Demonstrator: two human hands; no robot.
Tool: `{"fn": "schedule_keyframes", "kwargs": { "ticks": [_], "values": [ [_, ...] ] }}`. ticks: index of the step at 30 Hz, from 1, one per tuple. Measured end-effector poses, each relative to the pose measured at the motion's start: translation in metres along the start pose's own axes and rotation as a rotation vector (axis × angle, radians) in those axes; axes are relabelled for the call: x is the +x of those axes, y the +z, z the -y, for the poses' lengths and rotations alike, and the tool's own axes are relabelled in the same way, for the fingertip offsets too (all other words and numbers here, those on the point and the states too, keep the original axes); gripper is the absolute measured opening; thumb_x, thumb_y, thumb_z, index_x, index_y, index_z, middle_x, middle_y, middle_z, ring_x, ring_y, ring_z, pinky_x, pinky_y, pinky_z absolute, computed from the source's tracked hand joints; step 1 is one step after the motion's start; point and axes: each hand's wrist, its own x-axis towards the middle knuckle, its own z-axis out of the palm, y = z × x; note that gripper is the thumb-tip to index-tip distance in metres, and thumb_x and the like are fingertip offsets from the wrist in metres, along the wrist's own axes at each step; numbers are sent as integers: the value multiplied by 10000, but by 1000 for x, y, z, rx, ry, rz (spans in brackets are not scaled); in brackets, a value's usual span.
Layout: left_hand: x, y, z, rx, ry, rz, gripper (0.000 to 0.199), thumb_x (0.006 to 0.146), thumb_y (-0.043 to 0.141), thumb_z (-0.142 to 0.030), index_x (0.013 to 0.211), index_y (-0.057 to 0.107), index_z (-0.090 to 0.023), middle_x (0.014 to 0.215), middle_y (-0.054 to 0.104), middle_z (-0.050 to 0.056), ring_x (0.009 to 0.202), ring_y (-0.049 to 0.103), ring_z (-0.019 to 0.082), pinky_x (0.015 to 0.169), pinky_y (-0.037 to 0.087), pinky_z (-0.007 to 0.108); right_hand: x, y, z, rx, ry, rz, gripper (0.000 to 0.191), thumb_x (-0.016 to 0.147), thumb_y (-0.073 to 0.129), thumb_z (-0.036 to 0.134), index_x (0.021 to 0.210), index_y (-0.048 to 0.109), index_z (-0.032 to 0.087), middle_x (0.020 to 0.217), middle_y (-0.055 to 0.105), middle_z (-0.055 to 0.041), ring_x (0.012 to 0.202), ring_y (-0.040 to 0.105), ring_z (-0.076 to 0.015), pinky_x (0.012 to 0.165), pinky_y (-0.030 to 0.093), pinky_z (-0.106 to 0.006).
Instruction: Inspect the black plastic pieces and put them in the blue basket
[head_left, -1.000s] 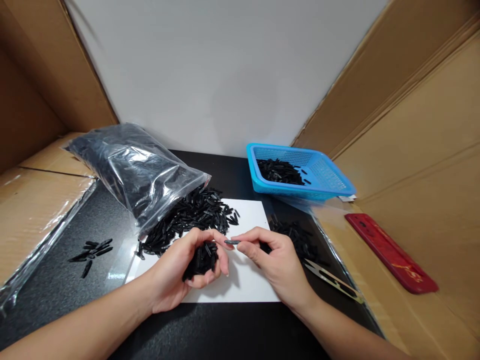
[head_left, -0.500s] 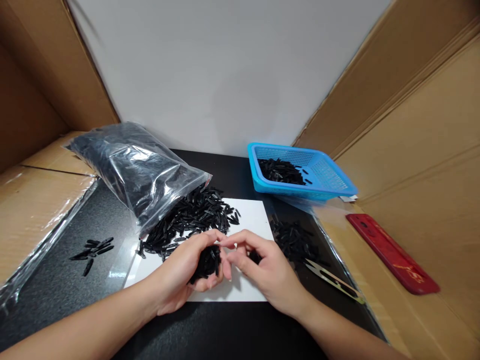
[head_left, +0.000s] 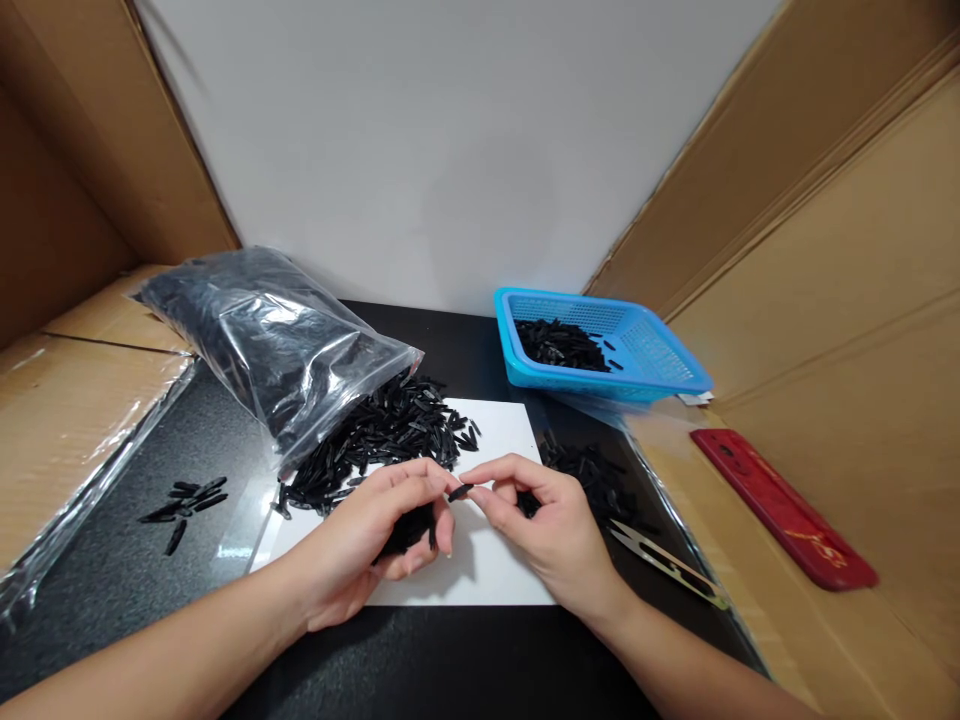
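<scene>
A black, faintly speckled tabletop runs beneath both hands, with a white sheet lying directly under them. Beyond the hands rises a pale wall bearing a soft shadow; brown cardboard panels stand well out to either side, the left panel and the right panel. Ahead of the left hand a clear plastic bag full of dark stuff leans with its mouth toward a loose heap on the sheet, and a few stray pieces lie to that hand's left. Past the right hand sits a blue basket, partly filled; just right of that hand are more dark pieces and a metal tool, with a red case farther right

The black piece is between the two hands' fingertips, above the sheet: small, slim, elongated, dark all over and slightly tilted. The right thumb and forefinger pinch one end, while the left fingertips meet the other. The left hand is curled around a handful of similar pieces, partly hidden by its fingers
</scene>
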Motion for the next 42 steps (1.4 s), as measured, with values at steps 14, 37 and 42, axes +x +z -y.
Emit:
{"fn": "schedule_keyframes", "kwargs": {
  "ticks": [14,37,42],
  "values": [
    [1,-4,3,8,45,38,146,884,580,-300,813,551,-176,635,574,-14,451,329,42,413,135,173,0,0,-1,7,2,-37,164,823,640,293,857,737,165,527,419,68,491,372,-100,500,310,-236],
    [1,-2,4,27,57,44,286,863,640,-375,725,488,-177,627,580,-24,437,337,32,412,133,162,0,5,-1,215,131,67,340,818,676,493,924,681,170,542,420,66,473,327,-94,441,249,-232],
    [-1,3,3,35,11,0,288,921,531,-392,767,586,-155,639,585,-5,454,365,39,429,167,152,1,8,4,580,290,131,305,867,614,457,736,517,199,484,375,102,393,186,-49,393,146,-192]
  ]
}}
